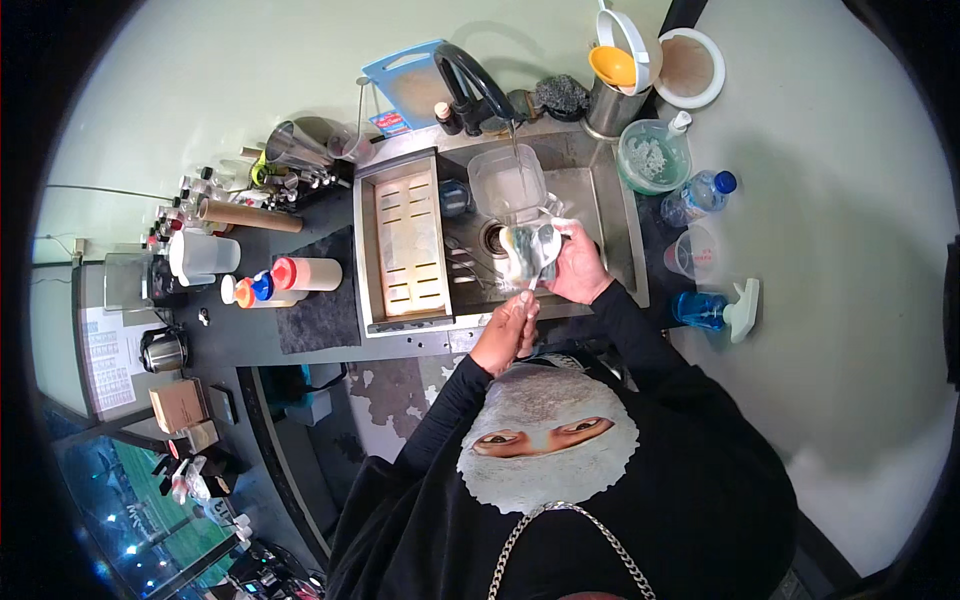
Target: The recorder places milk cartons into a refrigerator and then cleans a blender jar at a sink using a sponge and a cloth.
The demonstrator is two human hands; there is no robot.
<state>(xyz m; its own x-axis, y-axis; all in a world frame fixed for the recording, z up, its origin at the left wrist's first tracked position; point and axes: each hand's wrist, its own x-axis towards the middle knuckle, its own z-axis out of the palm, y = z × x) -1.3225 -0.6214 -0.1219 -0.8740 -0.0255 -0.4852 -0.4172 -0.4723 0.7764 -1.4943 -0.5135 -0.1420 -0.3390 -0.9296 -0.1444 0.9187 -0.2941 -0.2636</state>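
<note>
Over the front of the steel sink basin, my left hand grips the handle of a spoon, its bowl pointing away from me. My right hand holds a wet, foamy sponge against the spoon's bowl. Beyond them, a thin stream from the black faucet runs into a clear square plastic container in the basin. Several pieces of cutlery lie near the drain, left of the sponge. A dark cup or jar rests beside the container.
A slotted steel drainboard borders the basin's left side. To the right stand a green-tinted tub, a water bottle, a plastic cup and a blue spray bottle. Squeeze bottles lie on a dark mat.
</note>
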